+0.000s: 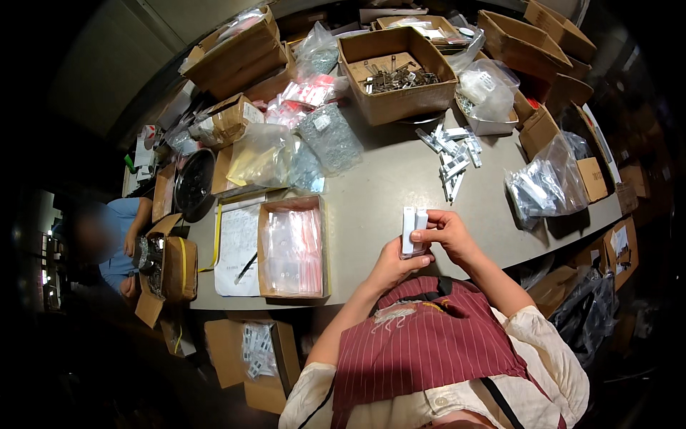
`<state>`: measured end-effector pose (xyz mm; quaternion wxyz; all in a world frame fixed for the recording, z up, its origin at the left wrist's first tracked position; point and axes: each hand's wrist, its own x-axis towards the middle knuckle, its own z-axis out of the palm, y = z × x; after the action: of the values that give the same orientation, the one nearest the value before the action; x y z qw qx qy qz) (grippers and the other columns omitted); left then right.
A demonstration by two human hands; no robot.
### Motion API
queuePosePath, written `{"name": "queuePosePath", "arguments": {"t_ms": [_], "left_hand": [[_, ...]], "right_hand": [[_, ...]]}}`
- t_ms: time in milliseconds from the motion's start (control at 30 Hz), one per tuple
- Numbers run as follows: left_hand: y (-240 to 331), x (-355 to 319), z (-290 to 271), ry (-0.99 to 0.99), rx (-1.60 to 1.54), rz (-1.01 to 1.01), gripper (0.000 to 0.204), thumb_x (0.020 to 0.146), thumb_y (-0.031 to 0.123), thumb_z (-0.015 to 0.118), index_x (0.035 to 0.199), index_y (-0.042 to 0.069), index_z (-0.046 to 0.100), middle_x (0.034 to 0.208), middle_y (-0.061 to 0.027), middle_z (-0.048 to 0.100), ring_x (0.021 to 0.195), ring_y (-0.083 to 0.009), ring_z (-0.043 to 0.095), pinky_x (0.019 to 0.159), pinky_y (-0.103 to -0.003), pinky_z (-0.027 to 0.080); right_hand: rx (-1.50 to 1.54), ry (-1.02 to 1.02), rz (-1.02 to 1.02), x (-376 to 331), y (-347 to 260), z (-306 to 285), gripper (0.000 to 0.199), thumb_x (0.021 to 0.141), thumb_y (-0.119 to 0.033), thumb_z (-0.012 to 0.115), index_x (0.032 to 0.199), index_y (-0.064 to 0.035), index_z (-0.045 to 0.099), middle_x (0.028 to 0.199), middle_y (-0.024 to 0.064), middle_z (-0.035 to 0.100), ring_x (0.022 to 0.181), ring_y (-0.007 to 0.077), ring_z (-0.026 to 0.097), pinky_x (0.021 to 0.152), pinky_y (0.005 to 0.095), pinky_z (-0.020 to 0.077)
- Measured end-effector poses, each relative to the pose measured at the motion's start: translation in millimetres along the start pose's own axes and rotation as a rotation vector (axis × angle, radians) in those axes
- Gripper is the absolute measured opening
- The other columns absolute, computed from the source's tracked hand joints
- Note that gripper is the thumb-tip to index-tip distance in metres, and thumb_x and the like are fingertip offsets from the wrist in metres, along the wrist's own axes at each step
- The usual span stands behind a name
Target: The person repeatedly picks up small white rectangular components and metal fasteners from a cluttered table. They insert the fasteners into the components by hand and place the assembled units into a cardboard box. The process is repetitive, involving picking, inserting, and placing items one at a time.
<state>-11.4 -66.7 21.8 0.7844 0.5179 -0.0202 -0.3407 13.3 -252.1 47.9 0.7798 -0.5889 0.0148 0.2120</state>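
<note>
Close to my body at the table's front edge, both hands hold slim white oblong parts upright, side by side. My left hand (395,266) is closed around the lower end of the taller white part (408,223). My right hand (449,236) pinches the shorter white part (421,217) between thumb and fingers. Something clear shows at their lower ends; whether it is a bag I cannot make out. Beyond my hands lies a loose pile of similar white and grey parts (454,159). To the right, a clear plastic bag (544,187) holds more of them.
An open carton (291,203) of clear and pink bags stands left of my hands, beside a paper sheet (236,247) with a pen (247,266). A box of metal pieces (397,100) stands at the back. At far left, a person in blue (120,236) is beside another carton (180,268).
</note>
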Motion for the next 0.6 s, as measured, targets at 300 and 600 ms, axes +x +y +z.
{"name": "queuePosePath", "arguments": {"t_ms": [300, 600], "left_hand": [[11.6, -7.6, 8.2, -0.035, -0.087, -0.116, 0.021, 0.095, -0.001, 0.054, 0.116, -0.002, 0.06, 0.1, -0.0093, 0.063, 0.091, -0.02, 0.066, 0.081, -0.037, 0.056], [29.8, -18.1, 12.6, -0.072, -0.136, -0.116, 0.025, 0.092, -0.002, 0.057, 0.116, -0.001, 0.058, 0.099, -0.0084, 0.063, 0.092, -0.021, 0.066, 0.081, -0.038, 0.056]], "right_hand": [[-0.429, -0.167, -0.142, 5.6, -9.4, -10.9, 0.059, 0.081, -0.012, 0.085, 0.133, -0.0064, 0.057, 0.105, 0.0027, 0.064, 0.099, 0.0121, 0.06, 0.086, 0.0297, 0.0504], [-0.335, -0.265, -0.214, 7.1, -31.6, -1.6, 0.058, 0.085, -0.01, 0.081, 0.137, -0.0045, 0.058, 0.117, 0.0059, 0.064, 0.104, 0.0141, 0.061, 0.091, 0.0314, 0.0506]]}}
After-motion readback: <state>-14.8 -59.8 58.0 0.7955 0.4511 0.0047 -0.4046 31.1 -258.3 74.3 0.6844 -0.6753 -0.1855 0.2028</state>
